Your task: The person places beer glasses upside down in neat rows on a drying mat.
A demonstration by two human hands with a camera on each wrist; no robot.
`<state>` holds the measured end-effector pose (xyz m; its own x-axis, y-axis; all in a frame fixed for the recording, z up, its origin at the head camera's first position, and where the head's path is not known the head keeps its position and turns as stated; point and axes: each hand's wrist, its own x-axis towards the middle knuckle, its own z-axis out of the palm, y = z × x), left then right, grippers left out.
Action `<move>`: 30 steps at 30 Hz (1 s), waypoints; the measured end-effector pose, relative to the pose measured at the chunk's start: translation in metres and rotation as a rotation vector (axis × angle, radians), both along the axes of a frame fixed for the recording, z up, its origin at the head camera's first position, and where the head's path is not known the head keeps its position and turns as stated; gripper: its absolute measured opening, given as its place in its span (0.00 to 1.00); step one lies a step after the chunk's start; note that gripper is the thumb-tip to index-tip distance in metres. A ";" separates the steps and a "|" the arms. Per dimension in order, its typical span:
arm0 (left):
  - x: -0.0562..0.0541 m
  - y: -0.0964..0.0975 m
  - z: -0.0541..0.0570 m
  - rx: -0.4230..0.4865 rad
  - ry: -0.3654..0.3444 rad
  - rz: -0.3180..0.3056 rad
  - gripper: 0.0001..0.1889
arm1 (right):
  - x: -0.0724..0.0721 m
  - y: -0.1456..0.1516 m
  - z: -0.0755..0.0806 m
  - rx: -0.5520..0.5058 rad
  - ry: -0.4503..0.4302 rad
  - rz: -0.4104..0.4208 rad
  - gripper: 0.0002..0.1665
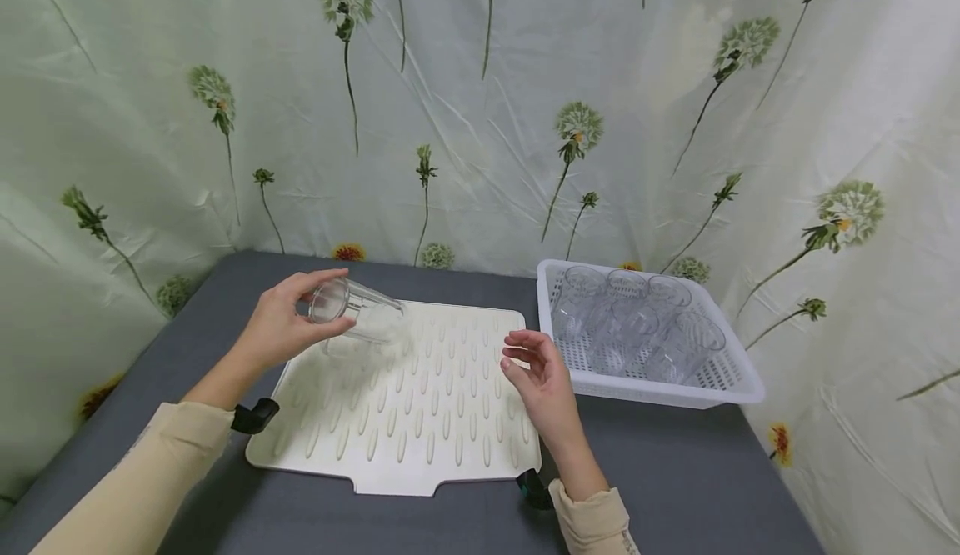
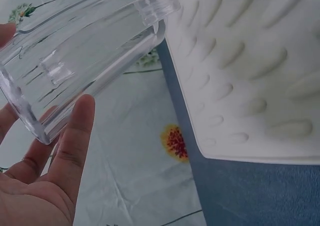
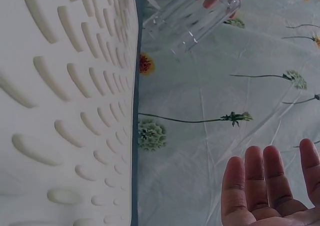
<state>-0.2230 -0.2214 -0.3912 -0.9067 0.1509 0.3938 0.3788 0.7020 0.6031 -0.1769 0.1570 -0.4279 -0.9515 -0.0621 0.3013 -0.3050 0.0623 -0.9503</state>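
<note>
The left hand (image 1: 281, 322) pinches a tilted glass (image 1: 375, 313) by one end over the ridged tray (image 1: 397, 467); such smooth walls could slip free, the right hand (image 1: 546, 388), fingers relaxed, holding nothing

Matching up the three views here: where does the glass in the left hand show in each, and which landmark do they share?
Head: the glass is left of centre, tilted in the left hand.
Left wrist: the glass is large, at upper left.
Right wrist: the glass is at the top, near the middle.
Shared landmark: the white tray, lower middle, right and left respectively.
</note>
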 end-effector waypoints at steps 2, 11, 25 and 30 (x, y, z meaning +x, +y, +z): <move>0.000 -0.002 0.000 -0.017 -0.007 0.012 0.36 | 0.002 0.002 0.000 0.018 -0.003 -0.007 0.24; -0.009 -0.012 0.001 -0.060 0.006 0.028 0.36 | 0.000 0.012 0.006 0.110 0.034 -0.029 0.26; -0.026 -0.025 0.007 -0.161 -0.130 0.065 0.38 | -0.003 0.027 0.012 0.146 0.040 -0.043 0.28; -0.032 -0.027 0.011 -0.194 -0.187 0.066 0.39 | -0.004 0.030 0.013 0.164 0.048 -0.034 0.27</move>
<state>-0.2546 -0.2482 -0.3801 -0.9713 0.1459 0.1878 0.2234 0.8308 0.5098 -0.1809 0.1873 -0.4147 -0.9387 -0.0824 0.3346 -0.3446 0.2266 -0.9110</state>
